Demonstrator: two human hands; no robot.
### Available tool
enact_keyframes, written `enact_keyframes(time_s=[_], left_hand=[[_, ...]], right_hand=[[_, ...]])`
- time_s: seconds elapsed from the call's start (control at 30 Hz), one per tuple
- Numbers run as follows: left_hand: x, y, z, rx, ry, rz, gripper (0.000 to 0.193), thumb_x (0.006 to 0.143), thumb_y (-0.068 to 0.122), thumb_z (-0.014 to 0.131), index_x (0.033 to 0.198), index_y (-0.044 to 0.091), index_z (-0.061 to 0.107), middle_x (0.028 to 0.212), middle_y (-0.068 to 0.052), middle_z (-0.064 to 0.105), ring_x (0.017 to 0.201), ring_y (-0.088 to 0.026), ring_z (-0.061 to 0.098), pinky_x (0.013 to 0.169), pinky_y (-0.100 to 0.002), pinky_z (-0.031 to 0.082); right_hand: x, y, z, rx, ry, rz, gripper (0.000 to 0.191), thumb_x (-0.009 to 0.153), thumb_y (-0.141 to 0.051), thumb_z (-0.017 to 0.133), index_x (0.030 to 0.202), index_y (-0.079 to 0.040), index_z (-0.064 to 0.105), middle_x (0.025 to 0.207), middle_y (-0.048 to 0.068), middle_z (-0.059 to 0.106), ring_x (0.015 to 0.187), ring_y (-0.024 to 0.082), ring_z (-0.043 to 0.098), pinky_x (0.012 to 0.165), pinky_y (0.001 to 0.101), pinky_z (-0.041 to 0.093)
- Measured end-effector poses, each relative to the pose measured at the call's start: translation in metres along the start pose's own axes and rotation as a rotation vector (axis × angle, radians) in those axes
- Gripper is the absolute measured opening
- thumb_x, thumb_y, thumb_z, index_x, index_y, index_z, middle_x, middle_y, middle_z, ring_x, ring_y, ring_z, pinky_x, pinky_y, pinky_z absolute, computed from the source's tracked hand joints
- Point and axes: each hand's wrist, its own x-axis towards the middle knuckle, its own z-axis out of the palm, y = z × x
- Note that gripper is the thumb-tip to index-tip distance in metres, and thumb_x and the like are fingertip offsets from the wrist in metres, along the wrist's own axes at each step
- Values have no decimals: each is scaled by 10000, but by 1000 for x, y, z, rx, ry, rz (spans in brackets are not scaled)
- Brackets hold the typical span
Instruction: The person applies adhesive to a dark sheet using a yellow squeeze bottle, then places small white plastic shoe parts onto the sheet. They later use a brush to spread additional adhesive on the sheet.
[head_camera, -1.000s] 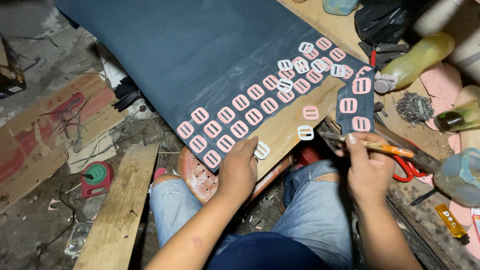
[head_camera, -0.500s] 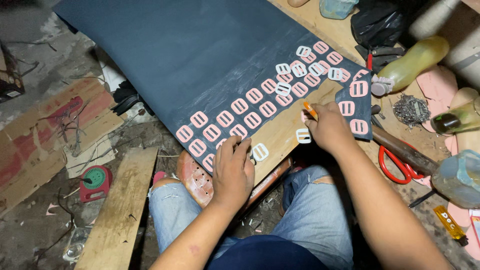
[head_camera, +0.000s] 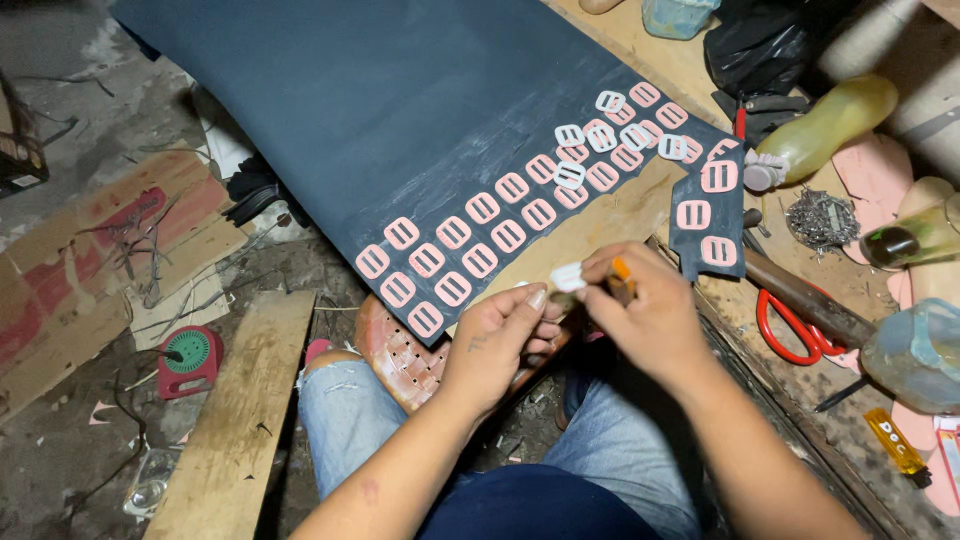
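— Head view: we have our left hand (head_camera: 500, 345) pinching a small white buckle piece (head_camera: 568, 276) in closed fingers, lifted just above the counter (head_camera: 610, 215) edge, near our lap.

— And our right hand (head_camera: 650, 315)?

— Curled tight round an orange-tipped tool (head_camera: 622, 270), its tip right beside the piece, so we can likely work on it close up.

— Why the pink buckles (head_camera: 455, 232) in rows on the dark sheet (head_camera: 380, 110)?

— Probably spaced apart so none touch. The red scissors (head_camera: 785, 325) lie within reach.
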Motion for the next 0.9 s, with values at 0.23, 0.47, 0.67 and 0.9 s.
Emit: enact_keyframes(time_s=[0.23,0.47,0.67,0.9], left_hand=[[-2,-1,-6,72,33,95,337,949,70,658,1252,-78,649,1008,-108,764,813,-95,688,715,-214,545],[-7,-4,-8,129,118,102,293,914,43,672,1177,-83,651,982,-133,775,786,-108,710,722,-231,570],[-14,-11,-4,204,153,26,229,959,104,659,1101,-75,676,896,-98,754,732,-113,683,666,-236,542],[-20,-16,7,186,140,87,244,905,37,637,1113,-91,651,925,-116,741,760,-106,696,699,-242,569]], right_hand=[[-22,-9,-7,172,-100,50,142,871,-30,696,1010,-2,691,1112,99,729,1024,195,712,905,326,553],[-38,10,-26,456,178,207,235,1071,-170,554,1032,30,672,1155,109,686,1053,161,644,985,302,509],[-57,16,-30,265,70,181,406,1073,-315,517,903,14,684,1019,94,679,922,160,625,853,313,500],[-65,-1,-17,587,159,431,242,1001,-198,584,1064,14,683,965,122,706,759,159,657,676,283,547]])
